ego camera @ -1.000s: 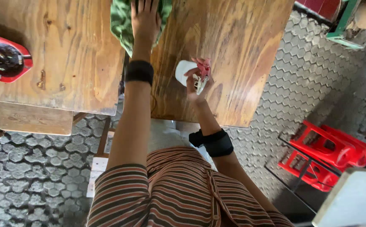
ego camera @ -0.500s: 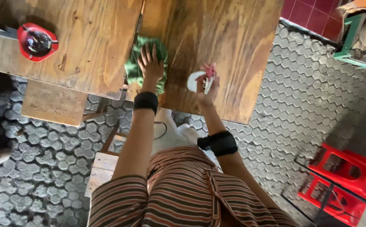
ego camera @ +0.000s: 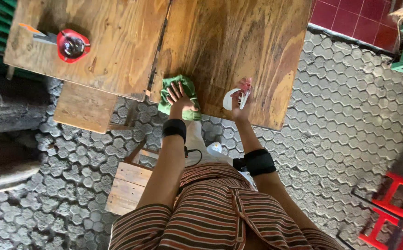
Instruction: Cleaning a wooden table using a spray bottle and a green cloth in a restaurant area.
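My left hand (ego camera: 180, 95) lies flat, fingers spread, on a green cloth (ego camera: 170, 85) at the near edge of a wooden table (ego camera: 238, 41). My right hand (ego camera: 241, 103) is closed around a white spray bottle with a red trigger head (ego camera: 237, 96), held just over the same table edge to the right of the cloth. Black bands wrap my left wrist and right forearm.
A second wooden table (ego camera: 113, 41) adjoins on the left, carrying a red ashtray-like dish (ego camera: 73, 45). A wooden stool (ego camera: 129, 185) stands below my left arm. Red plastic stools (ego camera: 391, 213) sit at lower right on the hexagonal paving.
My left hand has drawn the green cloth back across the table toward the near edge. My right hand keeps the spray bottle in about the same place.
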